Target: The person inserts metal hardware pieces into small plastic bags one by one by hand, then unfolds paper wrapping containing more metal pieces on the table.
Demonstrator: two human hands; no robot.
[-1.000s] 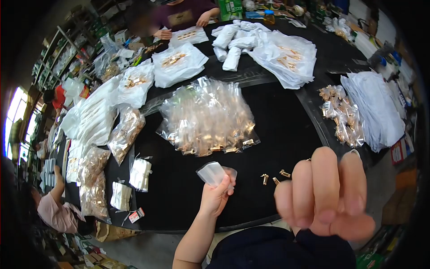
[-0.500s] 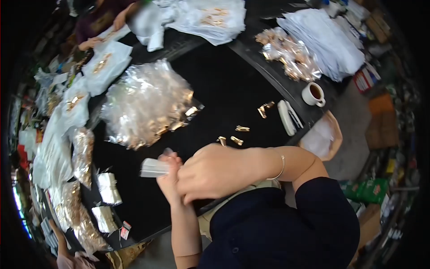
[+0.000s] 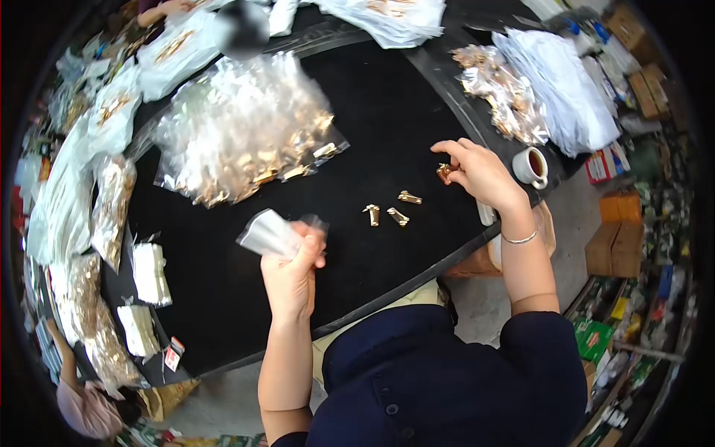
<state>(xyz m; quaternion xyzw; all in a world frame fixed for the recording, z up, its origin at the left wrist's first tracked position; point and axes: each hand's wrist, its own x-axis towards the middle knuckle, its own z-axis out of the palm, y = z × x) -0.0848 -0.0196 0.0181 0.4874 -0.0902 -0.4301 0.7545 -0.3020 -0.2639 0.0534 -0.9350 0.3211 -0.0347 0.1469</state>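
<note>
Small clear plastic bags [image 3: 268,233] are gripped in my left hand [image 3: 298,261], its fingers wrapped round them above the black table. My right hand [image 3: 480,175] reaches over the table's right part, thumb and fingers closed on small gold metal pieces [image 3: 445,173]. Between the hands lie three more gold pieces, one upper [image 3: 410,197], one left [image 3: 373,214] and one lower [image 3: 398,217]. Beyond my left hand is a broad pile of filled clear bags [image 3: 246,127] with gold pieces inside.
A cup of dark drink [image 3: 530,167] stands right of my right hand, near a partly hidden white stapler [image 3: 485,211]. White sheets [image 3: 558,89] and bagged gold pieces [image 3: 506,93] lie at upper right. Bundles of bags [image 3: 151,273] lie left. A co-worker's hand [image 3: 176,7] shows at top left.
My right hand has moved away from my left hand to the right and closed on gold pieces there. My left hand still holds the bags. The camera view has shifted.
</note>
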